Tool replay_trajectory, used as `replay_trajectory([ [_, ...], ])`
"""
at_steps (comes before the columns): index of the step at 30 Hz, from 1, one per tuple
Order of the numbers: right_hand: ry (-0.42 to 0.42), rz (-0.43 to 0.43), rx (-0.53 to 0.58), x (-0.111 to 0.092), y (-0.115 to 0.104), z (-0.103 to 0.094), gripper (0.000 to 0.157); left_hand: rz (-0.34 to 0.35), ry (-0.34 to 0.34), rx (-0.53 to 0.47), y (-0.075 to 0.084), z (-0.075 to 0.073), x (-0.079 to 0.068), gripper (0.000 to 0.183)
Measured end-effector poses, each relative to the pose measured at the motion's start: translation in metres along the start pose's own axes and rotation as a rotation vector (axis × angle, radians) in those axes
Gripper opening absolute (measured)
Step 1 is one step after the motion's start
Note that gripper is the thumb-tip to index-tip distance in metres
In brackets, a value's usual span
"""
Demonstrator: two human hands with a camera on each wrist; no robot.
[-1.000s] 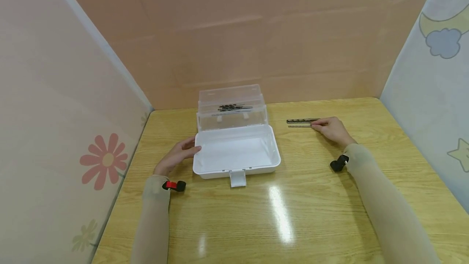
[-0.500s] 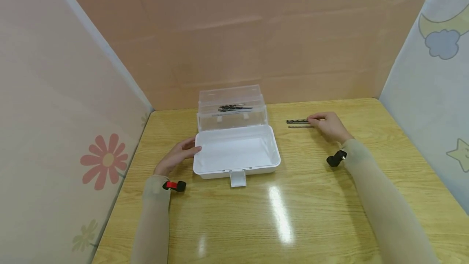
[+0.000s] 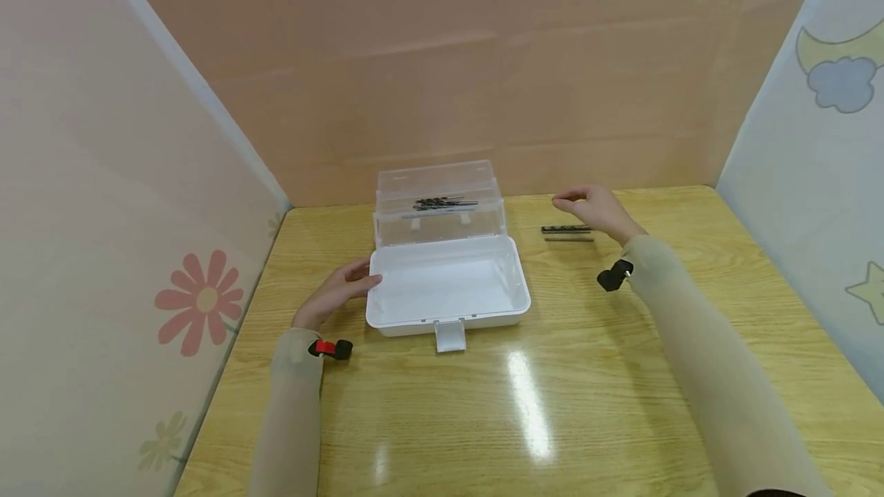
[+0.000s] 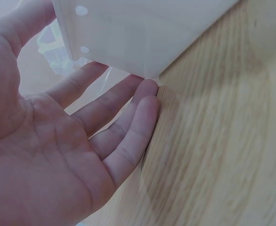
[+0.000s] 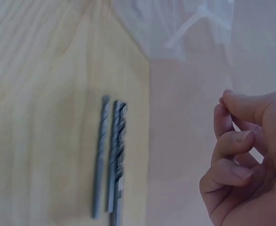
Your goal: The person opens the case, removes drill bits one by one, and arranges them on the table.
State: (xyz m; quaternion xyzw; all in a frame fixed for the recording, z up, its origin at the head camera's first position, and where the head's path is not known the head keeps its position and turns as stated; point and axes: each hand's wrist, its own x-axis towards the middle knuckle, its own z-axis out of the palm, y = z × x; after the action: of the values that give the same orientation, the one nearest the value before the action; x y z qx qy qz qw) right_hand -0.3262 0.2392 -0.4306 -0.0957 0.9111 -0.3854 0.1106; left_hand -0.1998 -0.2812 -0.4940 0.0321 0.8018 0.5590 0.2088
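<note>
Drill bits lie side by side on the counter, right of the open white case; a second bunch rests in the clear section behind it. The left hand grips the case's side, thumb over the edge. The right hand hovers near the loose bits, thumb and forefinger meeting; I cannot tell whether they pinch anything.

A red flower marks the wall left of the wooden table; a cloud and star, the right wall.
</note>
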Motion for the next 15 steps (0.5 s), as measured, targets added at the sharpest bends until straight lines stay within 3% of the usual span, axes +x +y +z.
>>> replay_trajectory([
  [7, -0.01, -0.058, -0.035, 0.01, -0.043, 0.003, 0.049, 0.001, -0.004, 0.006, -0.002, -0.002, 0.0, 0.081],
  [15, -0.001, -0.143, -0.022, 0.026, -0.076, 0.015, 0.039, -0.003, -0.001, 0.001, 0.0, 0.0, 0.001, 0.08],
])
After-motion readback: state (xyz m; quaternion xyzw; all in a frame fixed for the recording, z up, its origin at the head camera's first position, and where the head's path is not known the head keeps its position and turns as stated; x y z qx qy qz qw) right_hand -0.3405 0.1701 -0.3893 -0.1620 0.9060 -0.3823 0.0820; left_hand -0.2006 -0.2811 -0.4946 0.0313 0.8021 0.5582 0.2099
